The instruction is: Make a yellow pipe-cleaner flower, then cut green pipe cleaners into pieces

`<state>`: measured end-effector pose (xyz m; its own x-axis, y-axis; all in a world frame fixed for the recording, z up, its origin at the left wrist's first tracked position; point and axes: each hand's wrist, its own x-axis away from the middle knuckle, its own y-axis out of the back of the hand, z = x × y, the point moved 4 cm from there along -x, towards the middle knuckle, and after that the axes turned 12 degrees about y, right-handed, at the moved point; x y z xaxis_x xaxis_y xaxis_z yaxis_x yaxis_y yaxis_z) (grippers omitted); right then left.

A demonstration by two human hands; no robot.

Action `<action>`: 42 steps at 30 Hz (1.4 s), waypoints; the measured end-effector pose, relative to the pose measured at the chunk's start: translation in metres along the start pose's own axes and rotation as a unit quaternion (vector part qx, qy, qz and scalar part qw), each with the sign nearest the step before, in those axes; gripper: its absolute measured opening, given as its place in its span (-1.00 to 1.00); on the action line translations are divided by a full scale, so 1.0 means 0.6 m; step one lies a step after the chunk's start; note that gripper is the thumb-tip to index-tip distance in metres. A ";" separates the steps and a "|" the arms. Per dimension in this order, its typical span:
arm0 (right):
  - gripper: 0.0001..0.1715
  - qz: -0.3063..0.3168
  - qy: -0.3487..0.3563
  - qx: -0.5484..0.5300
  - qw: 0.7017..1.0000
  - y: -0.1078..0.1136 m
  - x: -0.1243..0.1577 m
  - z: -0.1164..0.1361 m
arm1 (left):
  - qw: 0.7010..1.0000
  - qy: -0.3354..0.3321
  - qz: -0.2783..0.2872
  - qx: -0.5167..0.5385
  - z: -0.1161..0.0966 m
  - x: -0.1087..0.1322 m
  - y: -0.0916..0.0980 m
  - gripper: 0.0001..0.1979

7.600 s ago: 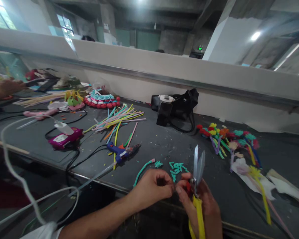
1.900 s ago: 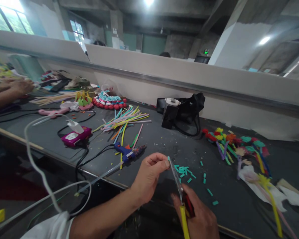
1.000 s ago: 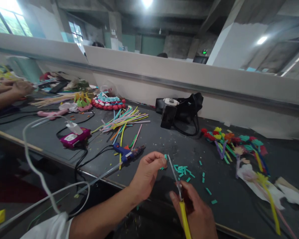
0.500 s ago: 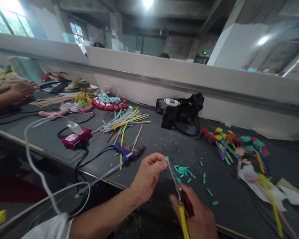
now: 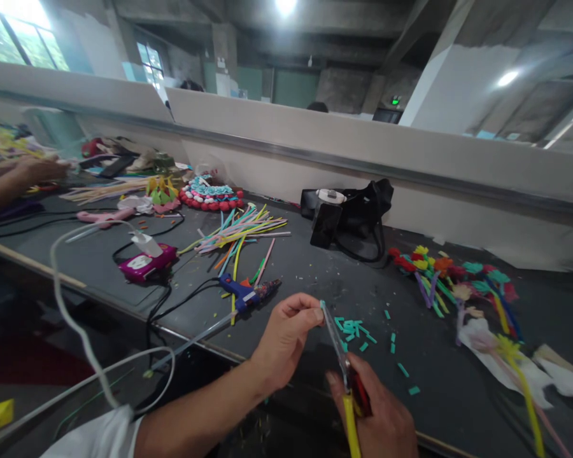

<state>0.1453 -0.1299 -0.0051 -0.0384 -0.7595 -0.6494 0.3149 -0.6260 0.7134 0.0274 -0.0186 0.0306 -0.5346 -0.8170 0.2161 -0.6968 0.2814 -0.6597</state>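
My left hand (image 5: 291, 331) pinches a small teal piece (image 5: 322, 305) between thumb and forefinger; most of it is hidden by the fingers. My right hand (image 5: 379, 407) is wrapped round a pair of scissors (image 5: 337, 343) with yellow and red handles. The blades point up and away, with their tips at the teal piece. Beyond the blades lie several short cut teal pieces (image 5: 351, 329) in a small heap, and more are scattered to its right.
A blue glue gun (image 5: 241, 292) lies left of my hands, near a bundle of coloured strips (image 5: 241, 229) and a magenta power socket (image 5: 148, 264). A phone (image 5: 325, 224) leans by a black bag (image 5: 363, 213). Fuzzy flowers (image 5: 442, 264) lie right. Another person's hands (image 5: 38, 170) work far left.
The view has shifted very slightly. Both hands, the scissors and the teal piece hold nearly the same position.
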 end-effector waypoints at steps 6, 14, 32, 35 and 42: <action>-0.53 0.006 0.011 0.004 1.000 -0.006 0.003 0.002 | 1.000 0.007 -0.001 0.010 0.004 -0.003 0.003 -0.91; -0.49 0.001 0.011 0.004 1.000 -0.003 0.005 0.001 | 1.000 -0.001 -0.006 -0.008 0.004 -0.004 0.003 -0.93; -0.56 -0.032 -0.053 -0.083 0.995 0.024 -0.016 -0.019 | 0.912 -0.151 -0.024 -0.381 -0.006 0.005 -0.003 -0.95; -0.48 -0.055 -0.111 -0.115 0.986 0.029 -0.013 -0.034 | 0.786 -0.312 0.025 -0.533 -0.003 0.024 -0.028 -0.91; -0.51 -0.043 -0.144 -0.082 0.985 0.030 -0.006 -0.046 | 0.631 -0.451 0.058 -0.628 0.027 0.043 -0.045 -0.91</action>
<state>0.1774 -0.1335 0.0031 -0.3313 -0.7380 -0.5879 0.4460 -0.6716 0.5917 0.0402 -0.0554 0.0425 -0.5222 -0.5483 -0.6532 -0.8102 0.0798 0.5807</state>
